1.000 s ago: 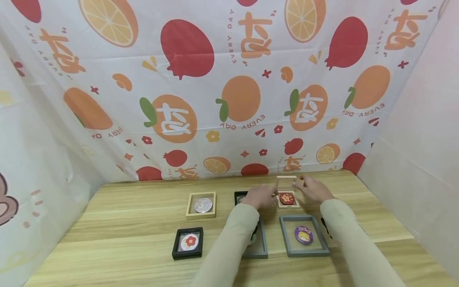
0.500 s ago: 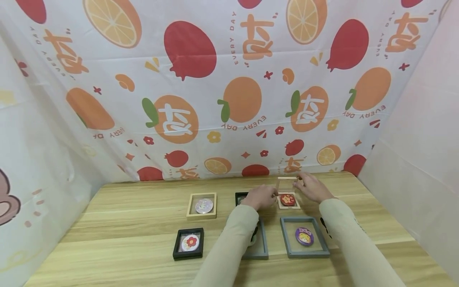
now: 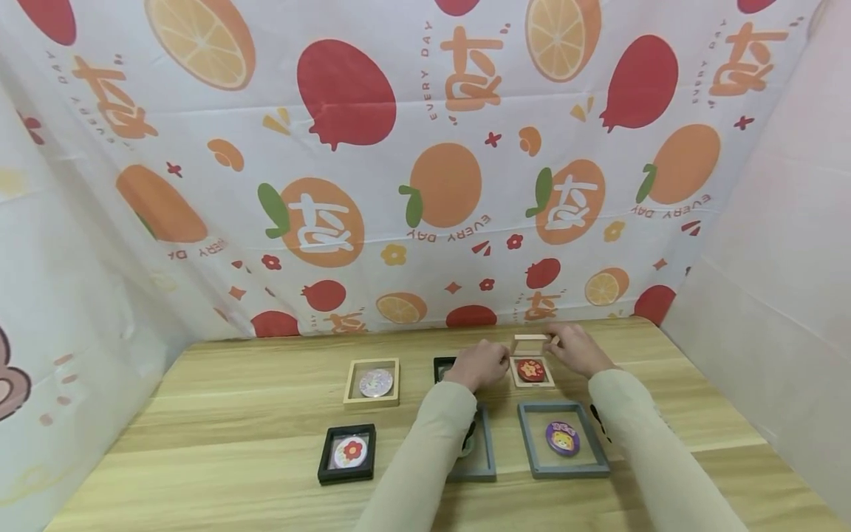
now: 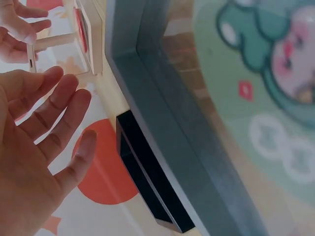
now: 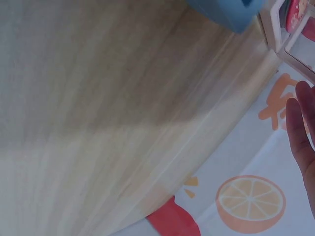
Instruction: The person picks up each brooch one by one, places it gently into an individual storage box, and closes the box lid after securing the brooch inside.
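Note:
A small pale wooden-rimmed display frame [image 3: 532, 385] stands at the back right of the table, its lid [image 3: 530, 338] hinged up at the back. In its base lies a round red badge [image 3: 531, 370] with a yellow star. My right hand [image 3: 575, 350] pinches the upper right corner of the raised lid. To the left of the frame is my left hand [image 3: 477, 366], its fingers [image 4: 74, 105] loosely extended and spread beside the lid's edge in the left wrist view. The thumb of that hand is hidden there.
Near my forearms lie a grey frame [image 3: 564, 473] with a purple badge and another grey frame [image 3: 490, 443], partly covered by my left sleeve. A black frame [image 3: 439, 369] shows behind my left hand. Further left are a yellow-rimmed frame [image 3: 372, 403] and a black frame [image 3: 347, 476].
The raised lid has tilted down a little towards me, with my right hand moving along with it. My left hand has shifted slightly left, away from the lid. The other frames stay put.

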Available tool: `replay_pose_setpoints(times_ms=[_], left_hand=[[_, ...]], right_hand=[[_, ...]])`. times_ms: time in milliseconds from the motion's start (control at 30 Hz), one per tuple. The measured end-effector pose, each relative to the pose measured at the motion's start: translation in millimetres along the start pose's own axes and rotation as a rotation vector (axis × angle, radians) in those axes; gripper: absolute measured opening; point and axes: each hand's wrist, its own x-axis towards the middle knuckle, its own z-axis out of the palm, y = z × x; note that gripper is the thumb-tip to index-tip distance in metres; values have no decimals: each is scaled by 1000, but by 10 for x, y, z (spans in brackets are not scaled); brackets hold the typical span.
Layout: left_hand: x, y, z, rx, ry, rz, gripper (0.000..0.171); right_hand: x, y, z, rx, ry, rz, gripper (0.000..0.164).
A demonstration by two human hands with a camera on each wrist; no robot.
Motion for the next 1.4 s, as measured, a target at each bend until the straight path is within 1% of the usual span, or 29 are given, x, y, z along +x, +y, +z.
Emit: replay_pose_setpoints(times_ms=[133,200,267,367,433,567,667,733,900,967,1067,1167,1267,1400], left_hand=[[15,7,32,7,30,21,29],[28,19,43,16,46,27,29],[39,32,54,13,58,16,25],[43,52,67,7,63,-21,15],[37,60,79,-4,59,-48,15],[44,71,120,-1,37,-77,31],[62,85,142,3,22,-86,39],[70,94,148,-3,15,-87,40],[94,79,179,-1,9,-54,36],[97,71,179,12,3,-51,35],[94,60,175,-2,-13,-57,34],[84,47,178,-40,-44,-67,33],[72,40,176,-76,-82,-77,38],[63,38,167,-85,-125,-87,42]], right_hand=[[-3,28,28,-10,-17,-17,11],[-9,38,28,-5,-28,-17,7],[-17,50,19,1,-40,-18,5],[-26,67,2,13,-67,-15,5],[-25,68,-11,21,-89,-8,6],[-24,44,-50,42,-142,16,7],[-25,21,-81,56,-175,50,8],[-25,10,-96,62,-196,67,10],[-28,-10,-104,82,-220,105,13],[-16,-24,-112,91,-231,114,12],[10,-50,-134,102,-263,131,11],[46,-81,-166,102,-317,130,11],[82,-116,-190,107,-379,141,11],[115,-145,-207,122,-458,165,14]])
